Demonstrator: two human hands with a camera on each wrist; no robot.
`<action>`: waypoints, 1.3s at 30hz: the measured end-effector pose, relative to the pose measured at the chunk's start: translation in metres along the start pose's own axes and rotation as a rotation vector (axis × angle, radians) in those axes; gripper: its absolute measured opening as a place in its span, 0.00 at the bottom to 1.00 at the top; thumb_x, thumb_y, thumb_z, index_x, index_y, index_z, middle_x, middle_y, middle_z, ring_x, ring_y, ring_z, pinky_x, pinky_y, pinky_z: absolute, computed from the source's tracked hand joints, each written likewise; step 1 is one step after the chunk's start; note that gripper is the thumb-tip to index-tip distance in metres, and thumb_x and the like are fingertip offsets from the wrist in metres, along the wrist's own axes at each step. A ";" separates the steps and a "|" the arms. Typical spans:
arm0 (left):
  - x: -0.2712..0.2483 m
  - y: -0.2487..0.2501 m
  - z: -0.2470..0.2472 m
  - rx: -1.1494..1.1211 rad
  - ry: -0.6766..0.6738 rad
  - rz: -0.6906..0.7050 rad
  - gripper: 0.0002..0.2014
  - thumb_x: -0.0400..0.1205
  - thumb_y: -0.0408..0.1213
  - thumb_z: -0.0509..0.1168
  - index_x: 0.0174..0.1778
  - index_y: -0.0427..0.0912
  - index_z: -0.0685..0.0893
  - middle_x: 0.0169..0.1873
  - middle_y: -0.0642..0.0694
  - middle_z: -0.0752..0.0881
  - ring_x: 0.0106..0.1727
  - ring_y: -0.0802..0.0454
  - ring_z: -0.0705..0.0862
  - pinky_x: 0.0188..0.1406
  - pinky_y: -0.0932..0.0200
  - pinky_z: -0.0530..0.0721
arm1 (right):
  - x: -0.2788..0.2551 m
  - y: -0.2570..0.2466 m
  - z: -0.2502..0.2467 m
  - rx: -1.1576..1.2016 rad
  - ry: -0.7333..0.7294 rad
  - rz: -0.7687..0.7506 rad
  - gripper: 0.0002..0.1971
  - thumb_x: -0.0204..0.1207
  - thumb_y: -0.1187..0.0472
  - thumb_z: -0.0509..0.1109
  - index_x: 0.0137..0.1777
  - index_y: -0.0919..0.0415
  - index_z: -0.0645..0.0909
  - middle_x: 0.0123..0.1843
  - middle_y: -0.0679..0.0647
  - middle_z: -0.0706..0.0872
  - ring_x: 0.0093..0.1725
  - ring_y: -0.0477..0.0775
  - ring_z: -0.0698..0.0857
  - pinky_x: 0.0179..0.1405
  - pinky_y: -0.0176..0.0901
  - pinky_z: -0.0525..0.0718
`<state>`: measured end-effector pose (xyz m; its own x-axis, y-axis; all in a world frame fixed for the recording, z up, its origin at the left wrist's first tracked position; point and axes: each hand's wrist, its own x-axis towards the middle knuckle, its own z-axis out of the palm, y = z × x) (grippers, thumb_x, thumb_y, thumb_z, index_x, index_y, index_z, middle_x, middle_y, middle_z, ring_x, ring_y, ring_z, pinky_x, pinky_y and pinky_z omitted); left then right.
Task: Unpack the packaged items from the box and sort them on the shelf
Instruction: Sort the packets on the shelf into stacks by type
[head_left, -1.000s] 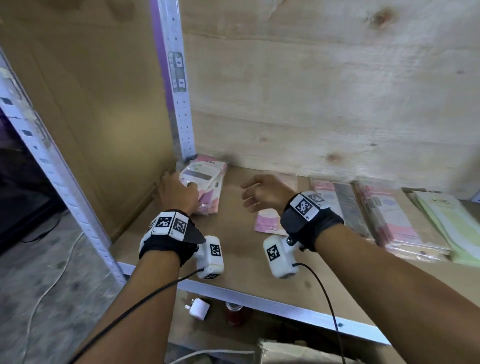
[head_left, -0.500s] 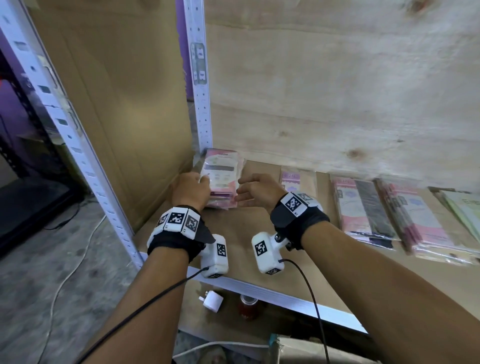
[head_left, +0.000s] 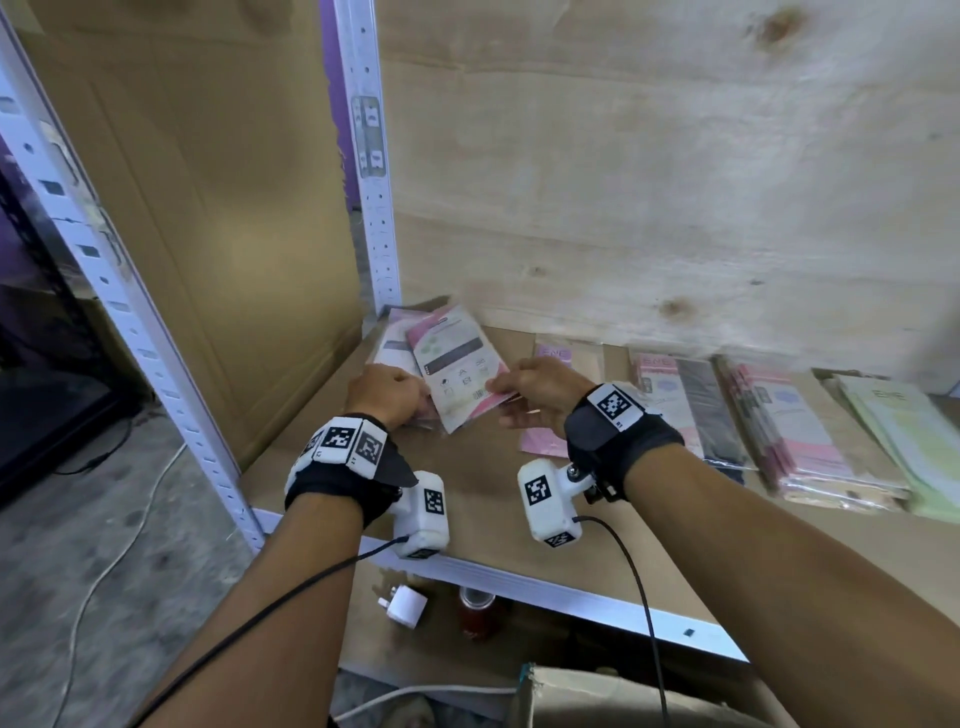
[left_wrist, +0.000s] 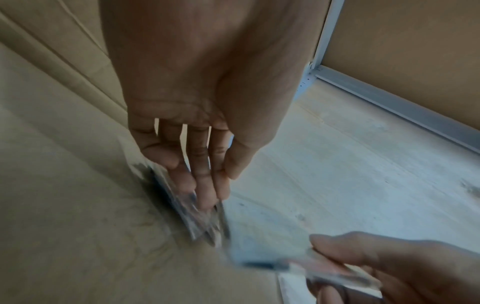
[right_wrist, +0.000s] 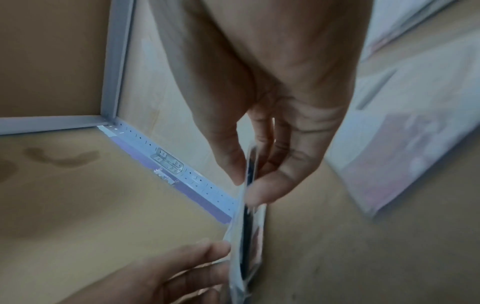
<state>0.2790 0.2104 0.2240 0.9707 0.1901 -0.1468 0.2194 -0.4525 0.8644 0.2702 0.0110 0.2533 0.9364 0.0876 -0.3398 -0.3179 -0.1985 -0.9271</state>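
**Packets squared up at the shelf's left corner**

Step in hand, as I judge it: straightening the pink-and-white packet (head_left: 457, 366) onto the small stack at the far-left end of the shelf board (head_left: 483, 493). Right hand (head_left: 540, 387) pinches the packet's near-right edge between thumb and fingers — the right wrist view shows the wrapper edge-on in that pinch. Left hand (head_left: 387, 395) holds the stack's left side, fingers extended down onto the clear wrappers with the thumb alongside; the left wrist view is blurred, so how firm the hold is I cannot tell.

Next move, likely: lay the packet flat on the stack, let go with both hands, go back to the box (head_left: 623, 696) below the wrists for more. Wrappers look slick, so the stack may slide.

Surroundings: brown board shelf, pale plywood back panel (head_left: 649, 208) beyond the fingers, white perforated upright (head_left: 371, 182) just past the left hand. More packet rows (head_left: 779, 426) lie right of the right hand. Below the wrists — a white plug (head_left: 405, 605) and a red can (head_left: 475, 616) on a lower level.
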 end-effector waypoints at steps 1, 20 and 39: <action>0.000 0.002 0.003 -0.016 0.008 -0.004 0.10 0.79 0.35 0.68 0.34 0.42 0.90 0.42 0.38 0.92 0.51 0.38 0.90 0.61 0.42 0.87 | -0.005 0.001 -0.006 0.007 -0.017 -0.023 0.08 0.79 0.69 0.72 0.56 0.68 0.80 0.46 0.61 0.90 0.35 0.55 0.89 0.36 0.45 0.91; -0.052 0.070 0.077 -0.772 -0.284 -0.121 0.11 0.84 0.26 0.66 0.63 0.31 0.80 0.53 0.34 0.89 0.50 0.46 0.89 0.31 0.60 0.91 | -0.092 0.031 -0.122 -0.549 0.038 -0.430 0.18 0.71 0.53 0.82 0.60 0.54 0.86 0.55 0.49 0.89 0.53 0.47 0.87 0.52 0.34 0.82; -0.054 0.078 0.103 -0.564 -0.241 0.020 0.05 0.81 0.43 0.73 0.47 0.47 0.85 0.42 0.45 0.94 0.43 0.53 0.92 0.37 0.63 0.89 | -0.099 0.066 -0.184 -0.048 -0.044 -0.184 0.18 0.82 0.66 0.71 0.71 0.64 0.78 0.61 0.69 0.88 0.54 0.62 0.89 0.50 0.48 0.87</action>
<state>0.2535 0.0750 0.2501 0.9833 -0.0462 -0.1758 0.1793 0.0891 0.9797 0.1836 -0.1901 0.2549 0.9704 0.1694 -0.1724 -0.1330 -0.2215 -0.9660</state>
